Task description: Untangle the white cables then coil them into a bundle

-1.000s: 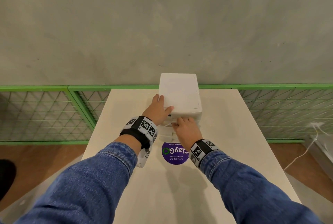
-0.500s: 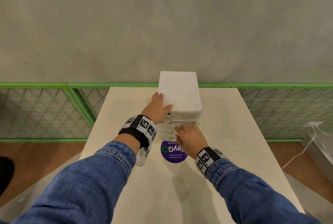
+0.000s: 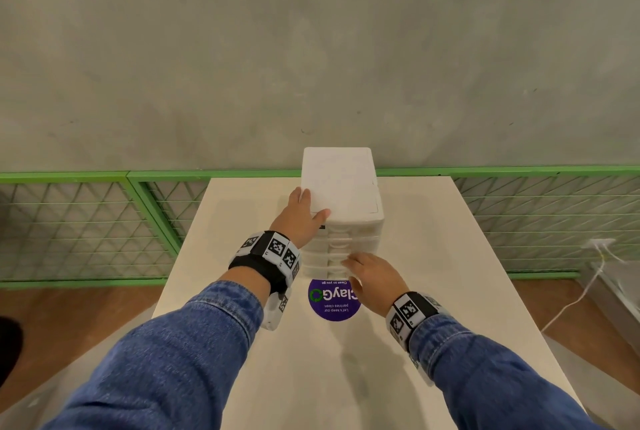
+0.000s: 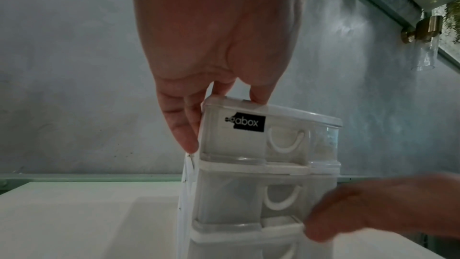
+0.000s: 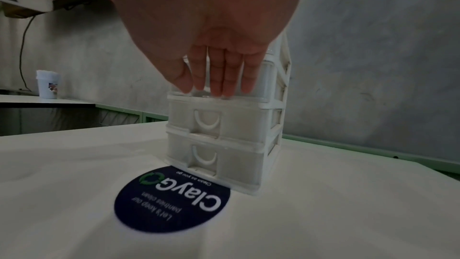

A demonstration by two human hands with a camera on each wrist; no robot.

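**Desk:** Start with the head view. What have you got?

**Operator:** I see a white drawer unit [image 3: 341,208] standing on the pale table [image 3: 433,291], at about 12 o'clock from both hands. My left hand [image 3: 300,218] is on its top left corner, thumb laid over the lid, fingers down the left side. My right hand [image 3: 372,277] is at the unit's front, low down, at 5 o'clock from the left one, fingers reaching onto the drawer fronts. A round purple sticker [image 3: 334,298] lies on the table at 6 o'clock from the unit, touching its base. I cannot see the white cables in this view. A white cord [image 3: 575,294] trails on the floor far out at 3 o'clock, off the table.

**Desk:** Left wrist?

**Operator:** The left hand grips the top corner: the thumb presses on the lid, the fingers [image 4: 184,131] lie straight down the side wall. A black label [image 4: 249,123] sits on the top drawer. The right hand shows blurred at 4 o'clock, against a lower drawer.

**Desk:** Right wrist?

**Operator:** The right hand's fingers [image 5: 224,78] are extended, side by side, tips on the edge of a drawer front above the two lowest drawers. They clamp nothing that I can see. A white cup [image 5: 48,84] stands on a counter at 9 o'clock. No cables show here either; I cannot tell which drawer holds them.
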